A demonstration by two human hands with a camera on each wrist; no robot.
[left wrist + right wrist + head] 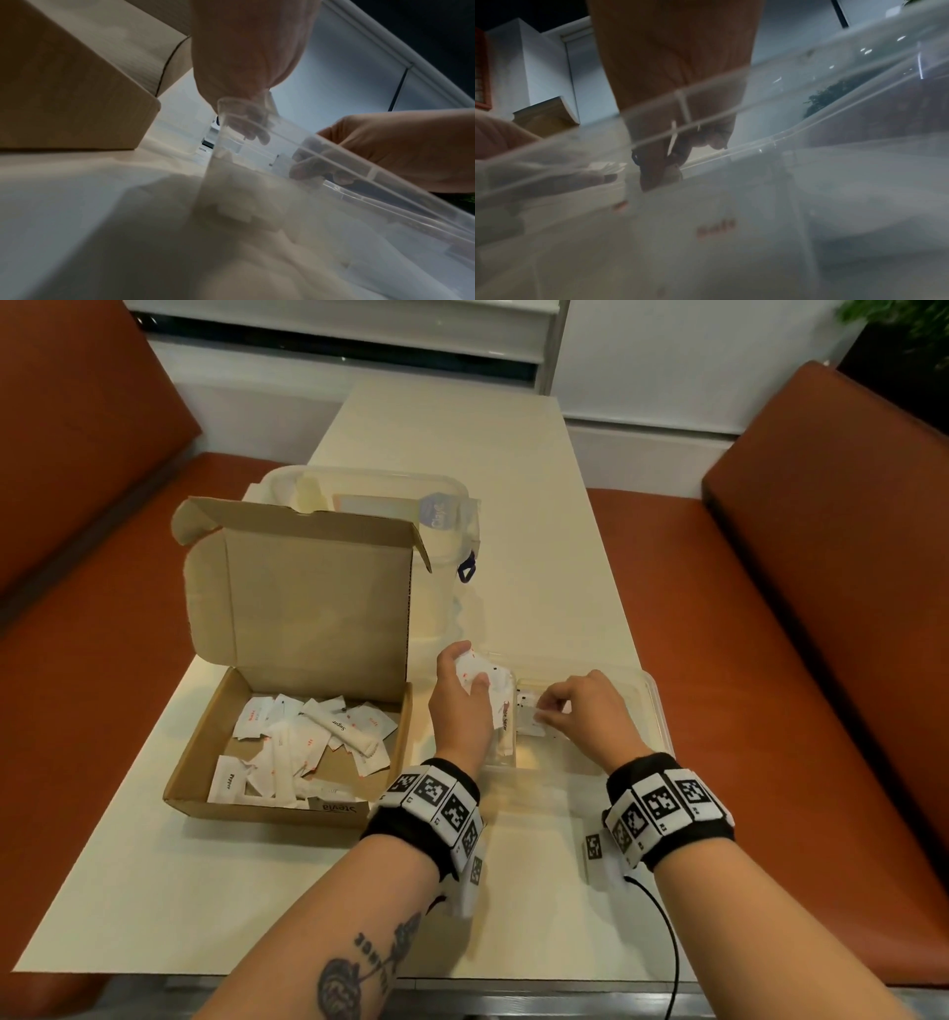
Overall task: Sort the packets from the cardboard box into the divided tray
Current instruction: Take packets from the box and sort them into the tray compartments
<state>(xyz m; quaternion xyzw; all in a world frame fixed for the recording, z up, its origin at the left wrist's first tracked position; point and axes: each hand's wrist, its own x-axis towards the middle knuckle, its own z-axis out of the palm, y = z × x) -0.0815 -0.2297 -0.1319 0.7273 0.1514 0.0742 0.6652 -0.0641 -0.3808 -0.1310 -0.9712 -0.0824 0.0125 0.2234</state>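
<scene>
An open cardboard box (195,762) on the left of the table holds several white packets (303,747), among them a sugar stick (341,729). To its right lies the clear divided tray (652,690). My left hand (462,683) hovers over the tray's left end and grips a bunch of white packets (482,672). A sugar stick (506,726) lies in the left compartment below it. My right hand (557,706) reaches into the middle compartment and pinches a small packet (531,713) there. Through the tray wall (782,85), the right wrist view shows my fingers (659,172) low inside.
A clear lidded plastic container (441,526) stands behind the box's raised lid (318,593). Orange bench seats (770,660) flank the narrow table (462,433). A black cable (667,942) trails off my right wrist band toward the table's near edge.
</scene>
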